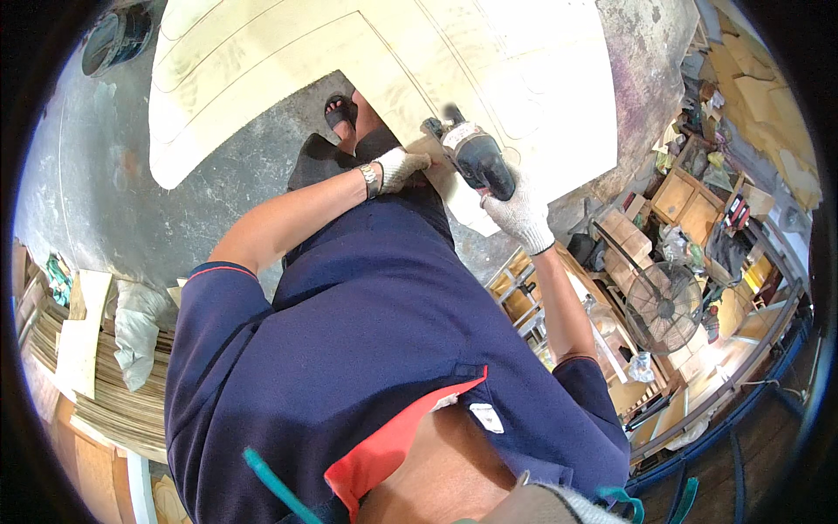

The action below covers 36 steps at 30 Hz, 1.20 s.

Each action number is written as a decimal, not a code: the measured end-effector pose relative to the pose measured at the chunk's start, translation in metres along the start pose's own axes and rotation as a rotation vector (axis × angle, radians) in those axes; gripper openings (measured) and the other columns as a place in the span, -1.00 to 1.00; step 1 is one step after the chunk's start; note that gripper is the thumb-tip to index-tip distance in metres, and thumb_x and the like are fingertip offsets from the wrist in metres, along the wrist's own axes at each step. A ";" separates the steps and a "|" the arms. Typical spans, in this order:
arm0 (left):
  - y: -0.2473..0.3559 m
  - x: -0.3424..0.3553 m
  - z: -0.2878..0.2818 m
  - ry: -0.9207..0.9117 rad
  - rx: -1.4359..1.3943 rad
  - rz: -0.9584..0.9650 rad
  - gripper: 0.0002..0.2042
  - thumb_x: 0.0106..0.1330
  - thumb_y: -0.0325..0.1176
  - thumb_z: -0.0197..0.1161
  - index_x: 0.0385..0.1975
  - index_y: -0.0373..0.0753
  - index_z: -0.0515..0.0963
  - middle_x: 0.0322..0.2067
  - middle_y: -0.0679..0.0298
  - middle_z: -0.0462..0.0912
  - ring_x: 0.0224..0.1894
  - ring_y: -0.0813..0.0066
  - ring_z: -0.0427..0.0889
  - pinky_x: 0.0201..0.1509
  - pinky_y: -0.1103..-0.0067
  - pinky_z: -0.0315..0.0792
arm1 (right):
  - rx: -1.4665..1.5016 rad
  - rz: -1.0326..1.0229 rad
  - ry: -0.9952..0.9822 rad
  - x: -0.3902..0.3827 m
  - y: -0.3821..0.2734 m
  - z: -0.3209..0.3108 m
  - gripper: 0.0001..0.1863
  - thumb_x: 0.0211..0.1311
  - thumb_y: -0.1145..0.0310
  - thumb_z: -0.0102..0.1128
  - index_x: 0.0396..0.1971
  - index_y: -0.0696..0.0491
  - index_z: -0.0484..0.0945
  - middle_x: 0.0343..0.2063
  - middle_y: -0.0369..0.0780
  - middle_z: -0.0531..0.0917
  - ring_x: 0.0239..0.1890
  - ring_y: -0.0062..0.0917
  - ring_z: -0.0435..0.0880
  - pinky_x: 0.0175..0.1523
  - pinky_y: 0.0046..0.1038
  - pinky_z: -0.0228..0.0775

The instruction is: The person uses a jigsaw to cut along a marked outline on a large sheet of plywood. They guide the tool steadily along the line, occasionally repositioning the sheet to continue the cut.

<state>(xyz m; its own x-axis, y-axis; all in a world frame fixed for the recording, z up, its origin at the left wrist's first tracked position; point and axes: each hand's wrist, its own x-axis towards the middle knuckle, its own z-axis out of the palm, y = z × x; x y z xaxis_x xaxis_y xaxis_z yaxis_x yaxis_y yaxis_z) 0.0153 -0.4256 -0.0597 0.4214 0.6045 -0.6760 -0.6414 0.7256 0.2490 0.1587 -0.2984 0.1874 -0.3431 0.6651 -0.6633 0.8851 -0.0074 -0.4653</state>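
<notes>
A large pale plywood sheet (288, 52) with drawn curved lines lies on the concrete floor in front of me. My right hand (524, 214), in a white knit glove, grips the handle of a dark hand-held power tool (476, 157) that sits on the sheet's near edge. My left hand (400, 168), also gloved and with a watch at the wrist, presses on the sheet's edge just left of the tool. My foot in a black sandal (340, 113) stands in the cut-out notch of the sheet.
A stack of thin wood sheets (105, 393) lies at the lower left. A standing fan (663, 306), wooden boxes and cluttered shelves (690, 201) fill the right side. A dark round bucket (113, 39) stands at the top left on the grey floor (78, 192).
</notes>
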 end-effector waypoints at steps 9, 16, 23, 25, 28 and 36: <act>0.002 0.002 0.002 -0.035 0.020 0.103 -0.81 0.43 -0.45 0.14 -0.03 -0.14 0.61 -0.01 0.30 0.61 0.05 0.39 0.60 0.02 0.40 0.56 | 0.039 0.005 -0.019 0.005 -0.003 0.000 -0.52 -0.05 0.38 0.37 -0.05 0.20 0.57 -0.37 -0.18 0.68 -0.30 -0.50 0.69 -0.14 -0.39 0.57; 0.011 -0.005 0.012 0.114 0.035 -0.004 -0.82 0.44 -0.46 0.20 -0.05 -0.27 0.66 -0.13 0.25 0.71 -0.12 0.39 0.69 -0.06 0.45 0.61 | 0.090 -0.056 0.003 0.011 -0.004 0.003 -0.50 -0.06 0.40 0.37 -0.03 0.22 0.60 -0.38 -0.17 0.70 -0.32 -0.50 0.70 -0.12 -0.39 0.58; 0.010 -0.007 0.018 0.168 -0.020 -0.001 -0.82 0.41 -0.37 0.28 -0.10 -0.25 0.74 -0.24 0.27 0.75 -0.41 0.42 0.65 -0.40 0.52 0.55 | 0.069 -0.104 0.001 0.015 -0.006 0.000 -0.57 -0.05 0.43 0.35 -0.09 0.24 0.64 -0.37 -0.09 0.73 -0.32 -0.47 0.72 -0.12 -0.39 0.58; 0.013 -0.009 0.016 0.123 0.044 -0.012 -0.80 0.43 -0.38 0.25 -0.06 -0.28 0.71 -0.16 0.26 0.73 -0.26 0.43 0.68 -0.24 0.50 0.60 | 0.035 -0.101 -0.015 0.016 -0.009 -0.001 -0.56 -0.04 0.43 0.35 -0.09 0.24 0.64 -0.36 -0.08 0.73 -0.31 -0.45 0.72 -0.11 -0.38 0.58; 0.016 -0.011 0.014 0.103 0.067 -0.041 -0.78 0.44 -0.38 0.24 -0.03 -0.28 0.70 -0.12 0.26 0.71 -0.16 0.44 0.68 -0.17 0.49 0.63 | 0.040 -0.076 -0.032 0.018 -0.012 -0.002 -0.55 -0.04 0.44 0.35 -0.07 0.24 0.63 -0.35 -0.07 0.74 -0.29 -0.42 0.74 -0.09 -0.37 0.59; 0.020 -0.013 0.020 0.152 0.105 -0.076 -0.78 0.44 -0.34 0.25 -0.04 -0.26 0.72 -0.10 0.24 0.68 -0.15 0.43 0.67 -0.15 0.46 0.65 | 0.053 -0.068 -0.034 0.020 -0.016 -0.001 -0.55 0.01 0.45 0.35 -0.04 0.26 0.63 -0.29 -0.04 0.76 -0.21 -0.40 0.77 -0.03 -0.35 0.60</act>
<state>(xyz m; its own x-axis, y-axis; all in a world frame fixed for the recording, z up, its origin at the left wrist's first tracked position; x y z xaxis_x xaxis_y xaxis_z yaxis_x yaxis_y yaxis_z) 0.0094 -0.4126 -0.0318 0.3596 0.4960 -0.7903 -0.5374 0.8025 0.2592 0.1377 -0.2843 0.1827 -0.4131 0.6398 -0.6481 0.8420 -0.0029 -0.5395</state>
